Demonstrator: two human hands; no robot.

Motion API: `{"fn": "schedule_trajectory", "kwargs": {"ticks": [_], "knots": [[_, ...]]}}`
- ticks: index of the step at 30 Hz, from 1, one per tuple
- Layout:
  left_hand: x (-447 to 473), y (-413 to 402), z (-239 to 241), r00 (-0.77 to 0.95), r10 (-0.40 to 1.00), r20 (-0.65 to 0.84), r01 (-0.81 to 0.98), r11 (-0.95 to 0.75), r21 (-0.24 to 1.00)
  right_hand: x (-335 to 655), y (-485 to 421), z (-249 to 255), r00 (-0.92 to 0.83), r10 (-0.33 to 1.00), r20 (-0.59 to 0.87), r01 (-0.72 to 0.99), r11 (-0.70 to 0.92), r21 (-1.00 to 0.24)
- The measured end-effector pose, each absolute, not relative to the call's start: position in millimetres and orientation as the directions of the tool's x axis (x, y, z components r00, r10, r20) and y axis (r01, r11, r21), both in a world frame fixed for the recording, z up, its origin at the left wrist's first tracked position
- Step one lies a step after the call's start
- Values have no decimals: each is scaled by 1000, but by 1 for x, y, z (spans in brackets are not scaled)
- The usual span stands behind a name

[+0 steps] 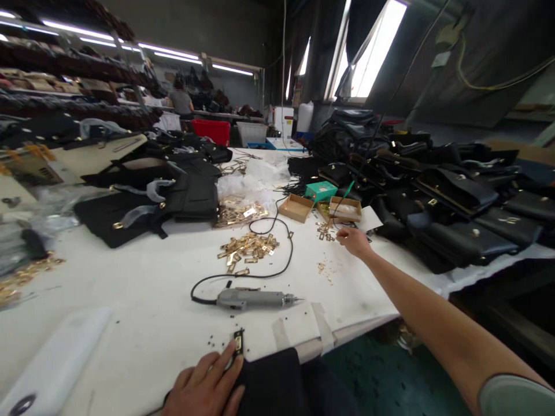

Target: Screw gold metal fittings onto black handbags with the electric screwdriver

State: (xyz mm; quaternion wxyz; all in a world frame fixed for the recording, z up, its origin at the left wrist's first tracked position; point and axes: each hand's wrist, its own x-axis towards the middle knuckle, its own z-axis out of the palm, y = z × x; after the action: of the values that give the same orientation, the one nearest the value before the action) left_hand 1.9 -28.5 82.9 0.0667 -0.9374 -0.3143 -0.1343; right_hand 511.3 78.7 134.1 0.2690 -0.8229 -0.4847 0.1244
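At the bottom, my left hand (206, 381) lies with stretched fingers on a black leather piece (273, 384) at the table's near edge. Its fingertips touch a small gold metal plate (238, 343) on a narrow black tab. My right hand (353, 241) reaches far forward, fingers pinched together beside a small heap of gold fittings (325, 231); whatever is between them is too small to make out. Between the hands lies a grey electric screwdriver (255, 298), its bit pointing right. Behind it is a pile of gold plates (248, 249).
A black cord (284, 268) loops across the white table. Cardboard boxes (297, 208) and a green box (321, 190) stand beyond. Black bags are heaped on the right (470, 231) and left (147, 208). Loose tiny screws dot the surface. A person (180, 101) stands far back.
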Motion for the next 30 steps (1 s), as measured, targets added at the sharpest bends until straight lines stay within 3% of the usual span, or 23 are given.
{"fn": "schedule_trajectory", "kwargs": {"ticks": [3, 6, 10, 13, 18, 21, 25, 30], "knots": [[12, -41, 106, 700, 677, 228, 684, -727, 62, 472, 58, 141, 420, 906, 42, 698, -293, -653], [22, -49, 121, 647, 751, 134, 731, -660, 172, 405, 29, 150, 224, 967, 126, 611, -38, -790], [24, -53, 127, 626, 776, 80, 744, -624, 239, 305, -10, 153, -138, 950, 280, 578, 307, -756], [23, -55, 128, 627, 776, 72, 745, -624, 237, 251, -22, 141, -277, 913, 300, 578, 408, -707], [23, -57, 129, 628, 775, 69, 744, -624, 241, 222, -27, 120, -356, 917, 180, 698, 389, -602], [22, -57, 128, 630, 772, 84, 738, -628, 246, 227, -29, 116, -378, 923, 75, 672, 329, -664], [21, -57, 127, 639, 763, 93, 726, -639, 254, 232, -22, 113, -303, 950, 71, 620, 253, -743], [20, -56, 128, 640, 765, 68, 730, -634, 255, 226, -11, 114, -276, 961, 5, 767, 223, -602]]}}
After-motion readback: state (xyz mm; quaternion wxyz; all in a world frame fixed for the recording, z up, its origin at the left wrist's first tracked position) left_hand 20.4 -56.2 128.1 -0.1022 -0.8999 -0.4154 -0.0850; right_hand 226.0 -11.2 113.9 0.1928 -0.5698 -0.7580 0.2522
